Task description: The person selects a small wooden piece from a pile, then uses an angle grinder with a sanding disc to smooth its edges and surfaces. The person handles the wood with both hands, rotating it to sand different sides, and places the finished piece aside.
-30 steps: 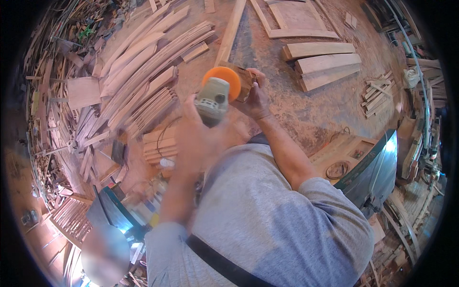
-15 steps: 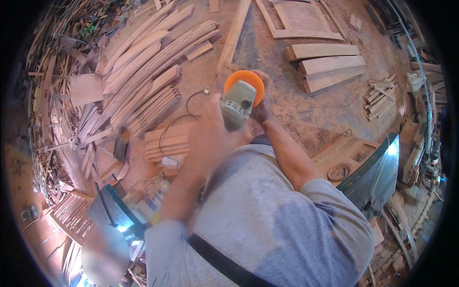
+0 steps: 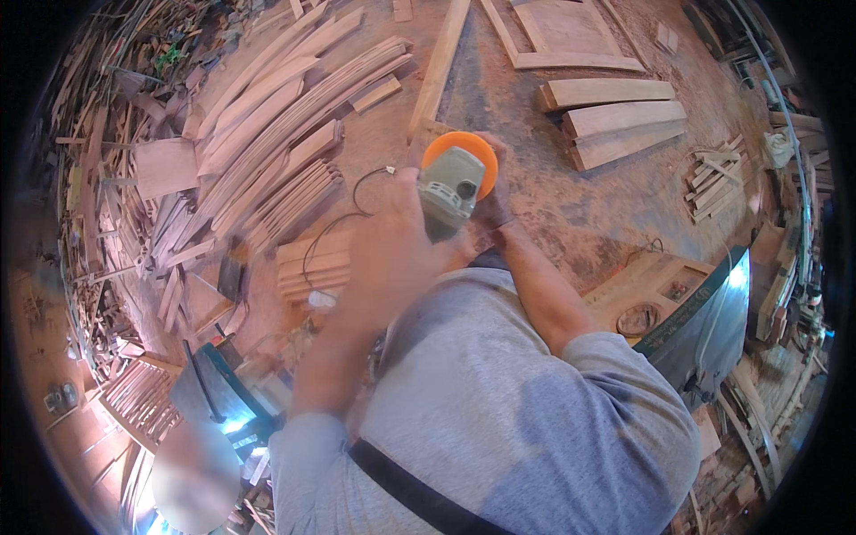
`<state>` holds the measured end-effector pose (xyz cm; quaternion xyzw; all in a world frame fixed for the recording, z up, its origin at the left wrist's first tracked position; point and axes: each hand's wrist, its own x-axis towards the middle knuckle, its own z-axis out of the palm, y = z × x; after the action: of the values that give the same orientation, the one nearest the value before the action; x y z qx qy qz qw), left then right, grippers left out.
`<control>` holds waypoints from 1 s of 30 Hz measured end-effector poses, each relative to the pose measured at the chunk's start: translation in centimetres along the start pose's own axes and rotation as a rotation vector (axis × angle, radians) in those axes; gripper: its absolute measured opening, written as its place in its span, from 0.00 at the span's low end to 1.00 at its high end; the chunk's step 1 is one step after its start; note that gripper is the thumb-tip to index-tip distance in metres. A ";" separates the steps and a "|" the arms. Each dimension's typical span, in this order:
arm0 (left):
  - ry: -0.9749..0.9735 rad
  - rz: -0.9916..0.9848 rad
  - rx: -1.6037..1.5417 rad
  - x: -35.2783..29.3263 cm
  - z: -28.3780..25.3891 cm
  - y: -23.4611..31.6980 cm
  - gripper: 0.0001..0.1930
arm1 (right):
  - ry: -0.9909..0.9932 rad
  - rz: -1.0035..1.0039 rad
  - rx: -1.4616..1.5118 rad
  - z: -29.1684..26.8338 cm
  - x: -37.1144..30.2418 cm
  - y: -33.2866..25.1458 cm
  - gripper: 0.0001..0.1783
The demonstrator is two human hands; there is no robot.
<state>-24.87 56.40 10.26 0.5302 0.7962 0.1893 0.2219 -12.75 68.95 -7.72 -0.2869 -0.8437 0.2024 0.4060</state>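
Note:
In front of my chest I hold a grey-green angle grinder point(image 3: 450, 183) with a round orange disc pad point(image 3: 489, 169) on its far side. My left hand point(image 3: 392, 254), smeared by motion, is closed round the grinder's body. My right hand point(image 3: 496, 201) reaches behind the orange pad and grips its right edge; most of its fingers are hidden behind the pad. Beyond the tool, a long wooden board point(image 3: 441, 67) lies on the dusty floor, its near end close to the pad in the picture.
Stacks of curved wooden slats point(image 3: 299, 134) lie to the left. Thick timber pieces point(image 3: 629, 134) and a pile of short offcuts point(image 3: 716, 185) lie to the right. A dark cable point(image 3: 358, 198) runs across the floor. Green-edged machine tables point(image 3: 700, 321) flank me, and wood scraps line both sides.
The whole view has shifted slightly. My hands keep the same hold on the grinder and orange pad, with the left hand still blurred by motion.

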 end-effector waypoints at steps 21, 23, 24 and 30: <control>0.085 -0.152 -0.116 1.8 -1.5 -3.6 0.43 | 0.008 0.249 0.182 0.5 -0.4 -0.6 0.43; 0.037 -0.195 -0.062 1.5 -1.4 -2.8 0.44 | 0.017 0.236 0.208 0.7 -0.3 -0.4 0.42; 0.012 -0.215 -0.036 1.3 -1.2 -2.2 0.44 | 0.023 0.233 0.242 0.8 -0.5 -0.1 0.42; 0.006 -0.014 -0.038 0.2 0.6 -1.5 0.42 | 0.051 -0.012 0.072 0.3 0.7 0.0 0.32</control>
<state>-25.75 56.08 8.95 0.5196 0.7969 0.2043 0.2307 -13.38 69.39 -7.51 -0.2721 -0.8269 0.2229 0.4388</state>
